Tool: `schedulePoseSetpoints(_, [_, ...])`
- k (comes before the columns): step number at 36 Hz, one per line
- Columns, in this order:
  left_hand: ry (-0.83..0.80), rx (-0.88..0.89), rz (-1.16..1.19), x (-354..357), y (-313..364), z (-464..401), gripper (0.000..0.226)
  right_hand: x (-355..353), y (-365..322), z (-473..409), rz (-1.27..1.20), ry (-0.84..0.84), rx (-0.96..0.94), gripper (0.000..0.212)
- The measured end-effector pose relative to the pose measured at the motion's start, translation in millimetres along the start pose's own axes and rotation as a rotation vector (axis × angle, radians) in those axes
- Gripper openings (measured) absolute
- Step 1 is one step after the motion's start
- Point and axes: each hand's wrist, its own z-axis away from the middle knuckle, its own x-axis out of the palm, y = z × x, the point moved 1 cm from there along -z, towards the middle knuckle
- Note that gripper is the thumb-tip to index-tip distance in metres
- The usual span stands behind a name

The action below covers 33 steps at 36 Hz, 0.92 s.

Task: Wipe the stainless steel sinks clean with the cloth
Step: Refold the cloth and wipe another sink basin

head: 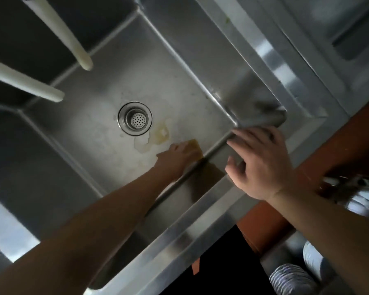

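A deep stainless steel sink fills the view, with a round drain strainer in its floor. A yellowish stain with a puddle lies just beside the drain. My left hand reaches down to the basin floor and presses a yellow cloth flat near the front wall, right of the stain. My right hand hovers over the sink's front rim with its fingers spread and nothing in it.
Two white faucet spouts hang over the basin's back left. A second basin sits at the upper right. An orange-brown floor and stacked plates below the counter show at the right.
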Motion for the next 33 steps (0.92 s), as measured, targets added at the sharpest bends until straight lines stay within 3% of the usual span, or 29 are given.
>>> schedulePoseSetpoints(2, [-0.02,0.033,-0.059,6.4,-5.3,-7.3,0.064,0.8,0.8,0.5,-0.012,0.009,-0.002,0.033])
schedulePoseSetpoints(6, [-0.03,0.038,-0.084,16.1,-14.6,-11.8,0.077,1.7,1.7,2.0,-0.058,0.05,0.006,0.035])
schedulePoseSetpoints(12, [-0.211,-0.092,0.161,11.8,1.5,-25.2,0.099,2.3,3.1,2.2,-0.055,0.026,0.023,0.036])
schedulePoseSetpoints(16, [-0.141,-0.074,0.283,2.9,9.7,-30.1,0.093,0.3,3.6,2.0,-0.059,0.02,0.044,0.035])
schedulePoseSetpoints(20, [-0.046,0.227,-0.22,10.0,3.4,-15.9,0.074,-2.8,2.2,1.6,-0.081,0.006,0.075,0.038])
schedulePoseSetpoints(23, [-0.07,0.297,-0.483,24.7,-4.9,-7.3,0.075,-4.5,0.3,1.2,-0.089,-0.011,0.09,0.039])
schedulePoseSetpoints(33, [0.04,0.276,-0.508,13.0,20.6,-64.8,0.065,-6.2,1.8,2.0,-0.167,-0.025,0.14,0.028])
